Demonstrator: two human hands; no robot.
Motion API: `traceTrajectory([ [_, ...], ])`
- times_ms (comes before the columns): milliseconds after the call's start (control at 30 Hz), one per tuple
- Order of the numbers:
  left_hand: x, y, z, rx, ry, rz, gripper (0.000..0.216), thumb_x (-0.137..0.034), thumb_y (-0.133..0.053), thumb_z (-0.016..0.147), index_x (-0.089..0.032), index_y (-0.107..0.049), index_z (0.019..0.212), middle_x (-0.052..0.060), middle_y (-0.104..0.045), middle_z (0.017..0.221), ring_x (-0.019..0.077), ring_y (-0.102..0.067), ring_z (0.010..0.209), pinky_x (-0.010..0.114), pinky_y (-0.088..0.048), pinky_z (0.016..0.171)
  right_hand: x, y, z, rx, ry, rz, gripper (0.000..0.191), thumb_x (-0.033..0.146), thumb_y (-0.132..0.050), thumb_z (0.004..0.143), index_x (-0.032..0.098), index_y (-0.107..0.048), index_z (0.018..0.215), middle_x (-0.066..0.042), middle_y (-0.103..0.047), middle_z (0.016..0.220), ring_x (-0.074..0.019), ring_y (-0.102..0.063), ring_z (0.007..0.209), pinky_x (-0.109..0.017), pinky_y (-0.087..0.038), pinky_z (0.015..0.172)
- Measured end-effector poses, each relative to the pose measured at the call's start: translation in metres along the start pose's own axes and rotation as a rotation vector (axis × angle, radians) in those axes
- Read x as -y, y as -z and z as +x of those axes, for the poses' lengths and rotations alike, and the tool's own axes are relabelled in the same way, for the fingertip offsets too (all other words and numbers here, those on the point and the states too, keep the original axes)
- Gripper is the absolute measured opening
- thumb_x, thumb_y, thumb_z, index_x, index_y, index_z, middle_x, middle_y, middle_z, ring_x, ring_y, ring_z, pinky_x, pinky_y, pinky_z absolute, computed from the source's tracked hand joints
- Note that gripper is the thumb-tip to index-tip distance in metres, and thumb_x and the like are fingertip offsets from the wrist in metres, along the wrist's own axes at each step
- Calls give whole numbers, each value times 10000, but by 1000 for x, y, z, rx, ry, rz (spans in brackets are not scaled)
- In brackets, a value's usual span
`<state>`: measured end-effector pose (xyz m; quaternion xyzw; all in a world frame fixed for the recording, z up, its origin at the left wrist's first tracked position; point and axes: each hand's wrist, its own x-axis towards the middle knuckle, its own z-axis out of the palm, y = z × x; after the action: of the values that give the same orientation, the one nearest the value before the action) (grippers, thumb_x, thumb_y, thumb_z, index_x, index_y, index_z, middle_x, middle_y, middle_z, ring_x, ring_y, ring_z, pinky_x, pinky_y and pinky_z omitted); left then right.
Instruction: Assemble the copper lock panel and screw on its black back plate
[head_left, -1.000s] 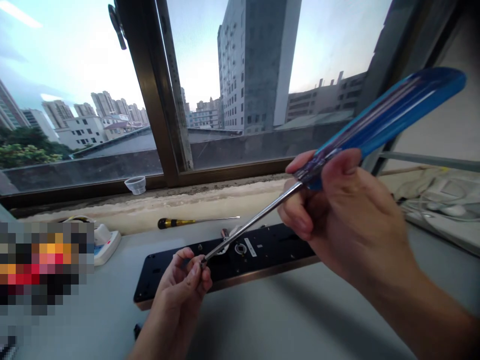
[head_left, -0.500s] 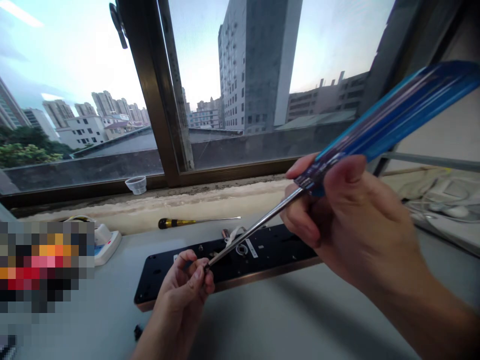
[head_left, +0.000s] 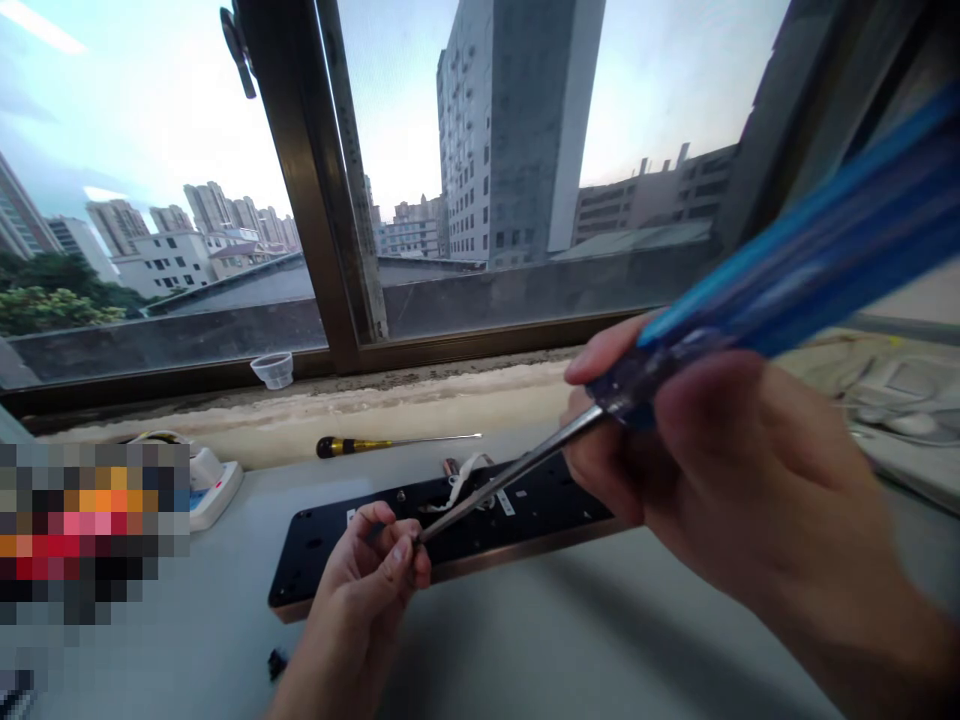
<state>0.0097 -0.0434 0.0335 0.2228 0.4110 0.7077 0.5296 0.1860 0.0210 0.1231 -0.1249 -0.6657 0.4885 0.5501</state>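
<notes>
Blue-handled screwdriver [head_left: 750, 300], right hand [head_left: 720, 470] closed round its handle, tip meeting a small part (too small to identify) pinched in the left hand [head_left: 371, 580] just above the black lock plate [head_left: 525, 515] on the desk [head_left: 600, 640]; nothing yet seated in the plate.

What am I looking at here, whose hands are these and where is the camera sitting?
The camera is worn on a person's head and looks down at their own two bare hands; no machine is involved. The right hand grips a large blue-handled screwdriver. Its metal tip meets the fingertips of the left hand, which pinch something too small to make out. Under them, on a grey table, lies a long black plate with holes. Behind it lie a yellow-and-black screwdriver and a white power strip; a small plastic cup stands by the window.
</notes>
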Motion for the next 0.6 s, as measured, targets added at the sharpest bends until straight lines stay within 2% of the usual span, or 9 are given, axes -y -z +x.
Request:
traceTrajectory([
  [167, -2, -5, -5, 5, -19, 34, 289, -72, -739, 588, -166, -544, 779, -1, -631, 687, 100, -595, 537, 214, -476, 550, -14, 0, 10, -87, -144, 117, 296, 522, -495, 809, 227, -516, 826, 59, -426, 403, -71, -357, 346, -195, -259, 341],
  [300, -5, -10, -8, -15, -48, 48, 301, -126, -753, 591, -170, -545, 803, -4, -641, 681, 129, -630, 570, 236, -505, 574, -11, -4, 6, -110, -51, 105, 308, 531, -509, 797, 229, -533, 850, 60, -448, 408, -76, -406, 364, -193, -299, 365],
  [400, -9, -12, -10, -9, -30, 115, 290, -242, -715, 659, -171, -545, 882, 33, -675, 798, 190, -672, 720, 295, -532, 671, -8, -7, 1, -81, 8, 71, 294, 519, -523, 790, 233, -554, 855, 61, -465, 434, -71, -442, 377, -175, -331, 363],
  [467, -14, -9, -10, -5, -65, 249, 259, -343, -625, 742, -177, -542, 922, 57, -679, 909, 214, -667, 828, 329, -524, 744, -9, -7, 0, -61, 11, 72, 285, 507, -524, 795, 228, -560, 841, 61, -463, 446, -64, -450, 382, -164, -341, 360],
  [533, -22, -4, -8, -14, -241, 554, 236, -382, -543, 794, -195, -554, 938, 51, -674, 968, 206, -649, 888, 325, -507, 779, -13, -8, 0, -56, -5, 74, 283, 500, -527, 797, 220, -561, 826, 61, -450, 452, -62, -448, 383, -162, -338, 352],
  [600, -32, 5, -6, -25, -556, 992, 189, -355, -536, 796, -224, -579, 927, 20, -679, 921, 181, -642, 858, 292, -504, 731, -16, -8, 2, -62, -28, 66, 294, 506, -530, 792, 215, -557, 819, 58, -443, 461, -64, -440, 379, -168, -332, 345],
])
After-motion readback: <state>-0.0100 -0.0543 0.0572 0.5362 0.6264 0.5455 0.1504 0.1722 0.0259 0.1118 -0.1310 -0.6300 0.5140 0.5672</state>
